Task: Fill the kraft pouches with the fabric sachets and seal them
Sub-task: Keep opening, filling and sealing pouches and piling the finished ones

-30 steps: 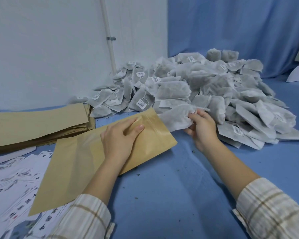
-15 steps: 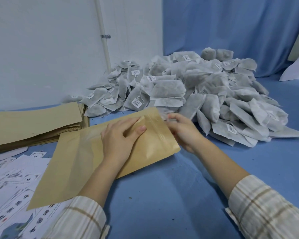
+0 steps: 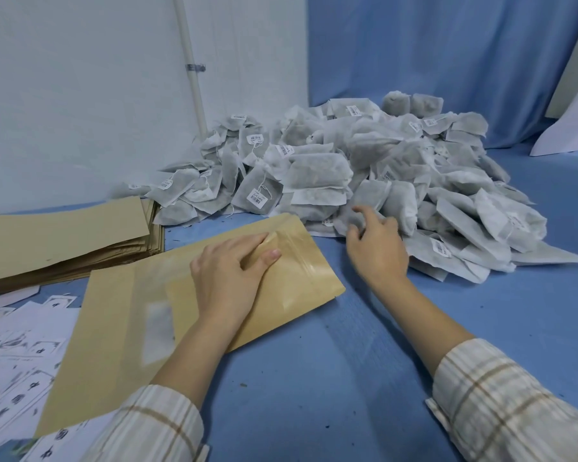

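Note:
A flat kraft pouch point(image 3: 297, 281) lies on the blue cloth in front of me, its mouth pointing toward a large heap of grey-white fabric sachets point(image 3: 397, 168) with barcode tags. My left hand point(image 3: 227, 278) rests on the pouch and pinches its upper lip between thumb and forefinger near the mouth. A pale patch shows through the pouch's lower half. My right hand point(image 3: 377, 251) is at the near edge of the heap, fingers spread and loosely bent over a sachet, gripping nothing.
A stack of empty kraft pouches point(image 3: 64, 235) lies at the left against the white wall. Printed white sheets point(image 3: 14, 345) cover the near left corner. A white pipe point(image 3: 191, 68) runs up the wall. White paper point(image 3: 574, 128) sits far right.
My right hand brought a sachet to the pouch mouth, pushed it in, then moved right to the heap with nothing in it. My left hand stayed on the pouch.

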Demonstrator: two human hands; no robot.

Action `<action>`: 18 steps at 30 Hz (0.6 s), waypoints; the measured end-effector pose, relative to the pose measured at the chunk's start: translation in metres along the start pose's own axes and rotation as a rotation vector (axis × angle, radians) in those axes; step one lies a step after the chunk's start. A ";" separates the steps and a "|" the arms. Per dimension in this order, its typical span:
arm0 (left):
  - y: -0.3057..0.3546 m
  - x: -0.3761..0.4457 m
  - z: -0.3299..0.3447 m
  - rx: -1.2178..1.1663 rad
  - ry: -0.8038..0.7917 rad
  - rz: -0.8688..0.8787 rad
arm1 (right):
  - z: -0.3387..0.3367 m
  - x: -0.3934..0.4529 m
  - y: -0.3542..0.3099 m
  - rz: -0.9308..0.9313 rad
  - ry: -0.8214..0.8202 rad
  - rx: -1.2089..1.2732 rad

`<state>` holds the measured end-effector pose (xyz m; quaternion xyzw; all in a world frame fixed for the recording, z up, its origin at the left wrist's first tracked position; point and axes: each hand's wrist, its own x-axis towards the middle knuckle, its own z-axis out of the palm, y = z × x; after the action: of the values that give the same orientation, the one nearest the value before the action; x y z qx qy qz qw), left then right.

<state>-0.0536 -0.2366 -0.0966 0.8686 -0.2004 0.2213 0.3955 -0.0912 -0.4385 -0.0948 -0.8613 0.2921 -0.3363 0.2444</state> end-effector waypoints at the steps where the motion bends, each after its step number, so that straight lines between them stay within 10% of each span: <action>1: 0.000 0.000 0.000 0.006 -0.002 -0.001 | 0.002 0.002 0.005 0.020 -0.065 -0.033; 5: 0.000 0.000 0.000 0.013 0.002 0.012 | 0.014 0.007 0.010 -0.067 -0.280 0.085; 18: -0.003 0.002 -0.005 -0.016 0.046 -0.006 | -0.005 0.012 0.003 0.427 0.280 0.930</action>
<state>-0.0514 -0.2314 -0.0949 0.8606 -0.1904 0.2383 0.4078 -0.0886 -0.4500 -0.0879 -0.5302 0.3108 -0.4846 0.6224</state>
